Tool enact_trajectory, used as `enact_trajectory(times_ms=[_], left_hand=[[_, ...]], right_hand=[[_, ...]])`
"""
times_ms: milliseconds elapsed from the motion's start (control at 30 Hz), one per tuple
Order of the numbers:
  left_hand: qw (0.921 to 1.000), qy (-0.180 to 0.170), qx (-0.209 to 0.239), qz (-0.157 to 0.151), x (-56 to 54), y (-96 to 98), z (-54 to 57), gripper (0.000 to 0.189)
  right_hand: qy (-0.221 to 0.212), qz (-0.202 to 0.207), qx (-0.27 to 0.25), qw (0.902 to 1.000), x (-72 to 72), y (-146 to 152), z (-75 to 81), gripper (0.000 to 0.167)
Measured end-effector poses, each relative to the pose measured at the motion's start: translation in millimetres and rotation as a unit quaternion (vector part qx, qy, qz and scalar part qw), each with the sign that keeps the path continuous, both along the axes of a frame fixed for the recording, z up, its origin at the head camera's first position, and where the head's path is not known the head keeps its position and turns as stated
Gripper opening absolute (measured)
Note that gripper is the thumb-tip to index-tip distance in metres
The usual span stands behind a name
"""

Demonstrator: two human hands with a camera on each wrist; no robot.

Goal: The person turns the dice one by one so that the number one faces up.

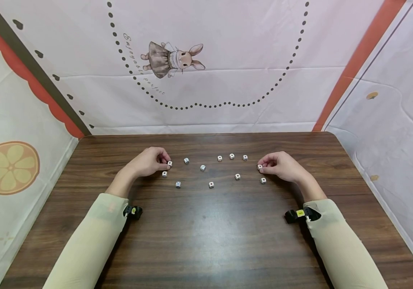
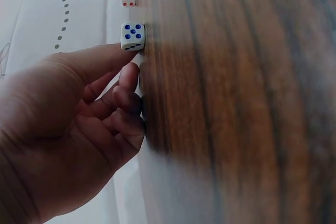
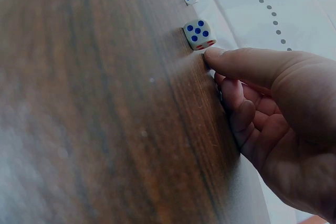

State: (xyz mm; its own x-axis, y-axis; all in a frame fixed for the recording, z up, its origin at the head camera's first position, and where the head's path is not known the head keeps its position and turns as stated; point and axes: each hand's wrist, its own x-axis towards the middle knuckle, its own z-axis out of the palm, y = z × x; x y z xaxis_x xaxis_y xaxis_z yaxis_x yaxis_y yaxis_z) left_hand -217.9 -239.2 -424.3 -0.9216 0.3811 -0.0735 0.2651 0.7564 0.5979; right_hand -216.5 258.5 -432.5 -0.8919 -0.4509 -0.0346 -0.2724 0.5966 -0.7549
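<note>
Several small white dice lie on the brown wooden table (image 1: 206, 233). At the left end of the group, my left hand (image 1: 145, 162) pinches a die (image 1: 169, 163) between thumb and fingers. Just nearer to me sits another die (image 1: 164, 174). On the other side my right hand (image 1: 282, 165) pinches a die (image 1: 259, 167), with a second die (image 1: 263, 180) close below it. Both wrist views hide the pinched dice behind the thumbs. A die with five blue pips shows beside the left thumb (image 2: 133, 36), and a similar die (image 3: 199, 34) beside the right thumb.
Between the hands are more dice, among them a die with blue pips (image 1: 178, 184), a middle die (image 1: 211, 184) and a far die (image 1: 231, 156). A white cloth with a printed rabbit (image 1: 172, 59) hangs behind the table. Dark wrist cameras sit on both sleeves.
</note>
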Motion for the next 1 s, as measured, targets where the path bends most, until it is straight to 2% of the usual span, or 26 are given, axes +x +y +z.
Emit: enact_trajectory(times_ms=[433,767,1000], left_hand=[[0.9997,0.003,0.020,-0.015,-2.2,10.0,3.5,0.037],[0.9989,0.004,0.025,-0.041,-8.5,33.2,8.4,0.038],[0.9984,-0.003,0.021,-0.052,-15.4,46.0,4.8,0.033]], right_hand=[[-0.006,-0.004,0.001,1.0000,0.4,0.5,0.4,0.017],[-0.010,-0.006,0.001,0.9999,0.4,1.0,0.5,0.018],[-0.007,-0.005,0.001,1.0000,-0.7,1.2,-1.3,0.018]])
